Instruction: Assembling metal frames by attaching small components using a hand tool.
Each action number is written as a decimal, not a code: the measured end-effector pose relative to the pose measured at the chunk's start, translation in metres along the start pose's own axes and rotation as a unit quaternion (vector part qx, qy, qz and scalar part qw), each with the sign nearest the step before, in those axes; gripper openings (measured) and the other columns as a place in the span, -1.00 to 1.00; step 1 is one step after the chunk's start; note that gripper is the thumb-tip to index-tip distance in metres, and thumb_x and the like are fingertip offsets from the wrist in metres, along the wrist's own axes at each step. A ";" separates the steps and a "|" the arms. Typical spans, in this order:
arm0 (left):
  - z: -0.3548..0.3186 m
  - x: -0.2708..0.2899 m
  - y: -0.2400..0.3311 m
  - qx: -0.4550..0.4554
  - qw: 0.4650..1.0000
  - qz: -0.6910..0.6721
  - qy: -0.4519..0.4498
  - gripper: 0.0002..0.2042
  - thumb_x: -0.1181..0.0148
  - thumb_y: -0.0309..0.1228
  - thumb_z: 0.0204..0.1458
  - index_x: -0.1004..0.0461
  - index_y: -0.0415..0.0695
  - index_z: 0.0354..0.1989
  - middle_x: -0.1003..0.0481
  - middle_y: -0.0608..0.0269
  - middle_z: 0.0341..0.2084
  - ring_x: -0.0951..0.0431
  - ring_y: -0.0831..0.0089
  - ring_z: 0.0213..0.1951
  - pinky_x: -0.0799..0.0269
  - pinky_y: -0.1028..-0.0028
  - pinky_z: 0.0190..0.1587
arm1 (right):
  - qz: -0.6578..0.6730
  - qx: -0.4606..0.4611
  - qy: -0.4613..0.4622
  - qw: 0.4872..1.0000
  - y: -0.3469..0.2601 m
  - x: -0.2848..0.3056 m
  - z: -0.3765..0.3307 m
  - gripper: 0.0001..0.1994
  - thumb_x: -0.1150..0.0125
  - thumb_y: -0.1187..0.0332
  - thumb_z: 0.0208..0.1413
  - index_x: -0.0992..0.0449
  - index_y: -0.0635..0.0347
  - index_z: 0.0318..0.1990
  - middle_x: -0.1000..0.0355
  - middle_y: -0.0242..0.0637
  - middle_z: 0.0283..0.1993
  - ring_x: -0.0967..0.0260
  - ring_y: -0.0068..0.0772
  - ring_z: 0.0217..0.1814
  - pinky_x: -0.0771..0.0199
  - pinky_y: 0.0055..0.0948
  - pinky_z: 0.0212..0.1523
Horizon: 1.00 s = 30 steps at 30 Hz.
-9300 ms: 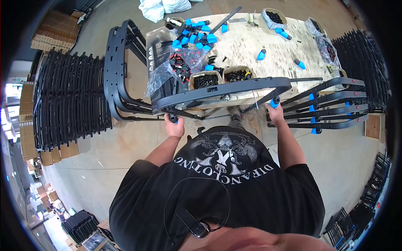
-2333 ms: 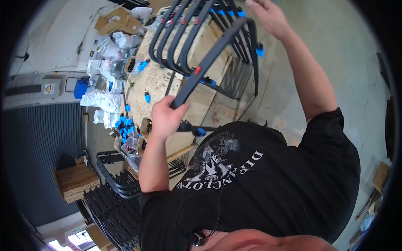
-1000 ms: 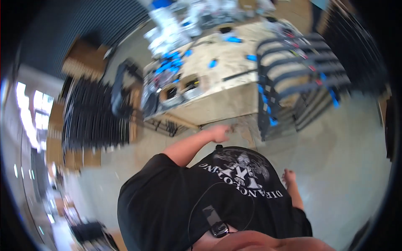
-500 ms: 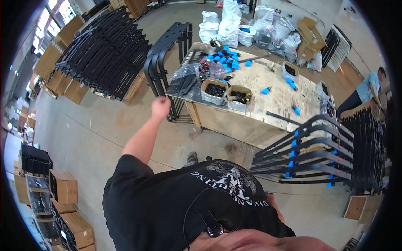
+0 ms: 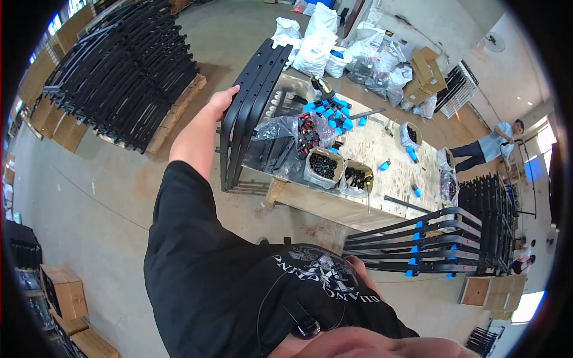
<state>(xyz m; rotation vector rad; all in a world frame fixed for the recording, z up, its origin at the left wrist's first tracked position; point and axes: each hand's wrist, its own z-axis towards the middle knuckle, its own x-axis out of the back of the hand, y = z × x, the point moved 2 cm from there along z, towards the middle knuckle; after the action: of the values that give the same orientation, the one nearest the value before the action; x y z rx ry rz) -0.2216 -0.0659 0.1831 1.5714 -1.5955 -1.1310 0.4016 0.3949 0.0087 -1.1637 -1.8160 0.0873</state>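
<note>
My left hand [image 5: 223, 100] is at the outer edge of a stack of bent black metal frames [image 5: 253, 89]. Its fingers look closed round the side of the outermost frame, partly out of sight. The frames stand upright side by side at the left end of the workbench [image 5: 412, 164], their flat, hole-punched tops side by side. Low beside my body, at the right edge of my shirt, a part of my right hand [image 5: 357, 266] shows; its fingers cannot be made out.
On the bench lie blue-capped pieces [image 5: 334, 112], tubs of small black parts [image 5: 323, 166] and a plastic bag of red and black parts [image 5: 308, 132]. More black frames [image 5: 412, 244] stand at the right. A tall pile of black frames [image 5: 119, 77] is at the left. Another person [image 5: 489, 146] stands far right.
My left hand has reached forward from beside the frames onto the outermost one. My view has turned and moved closer to the bench. The other person at the far right has straightened up.
</note>
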 end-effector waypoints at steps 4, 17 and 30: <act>0.018 0.041 0.004 -0.110 0.992 0.055 0.004 -0.57 -0.22 -0.05 0.25 -0.57 -0.28 -0.13 -0.59 0.18 -0.36 -0.55 0.40 -0.37 -0.49 0.33 -0.28 | -0.008 -0.049 -0.008 0.999 -0.014 0.008 -0.003 -0.56 -0.33 0.03 0.06 -0.66 0.23 -0.09 -0.64 -0.12 -0.13 -0.60 -0.23 -0.08 -0.55 -0.31 0.00; -0.198 0.220 -0.077 -0.135 0.966 0.102 0.196 -0.57 -0.21 0.01 0.20 -0.39 -0.03 -0.58 -0.31 0.38 -0.77 -0.25 0.52 -0.74 -0.17 0.46 -0.61 | -0.042 -0.117 -0.073 0.990 0.135 -0.012 0.033 -0.61 -0.23 0.07 0.10 -0.65 0.24 -0.17 -0.63 -0.13 -0.29 -0.60 -0.14 -0.22 -0.56 -0.20 -0.15; -0.375 -0.111 -0.286 -0.103 0.938 -0.092 0.319 -0.73 -0.29 -0.23 0.22 -0.44 -0.05 -0.48 -0.39 0.48 -0.68 -0.34 0.63 -0.64 -0.21 0.50 -0.60 | 0.031 0.174 -0.166 0.970 -0.105 0.045 0.133 -0.68 -0.18 0.13 0.28 -0.54 0.24 -0.33 -0.47 -0.35 -0.55 -0.38 -0.42 -0.50 -0.39 -0.33 -0.40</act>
<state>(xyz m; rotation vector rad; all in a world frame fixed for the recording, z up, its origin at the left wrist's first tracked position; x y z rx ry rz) 0.2509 0.0099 0.1086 1.7331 -0.8887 -0.7294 0.2287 0.4229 0.0180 -0.9958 -1.9514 0.6461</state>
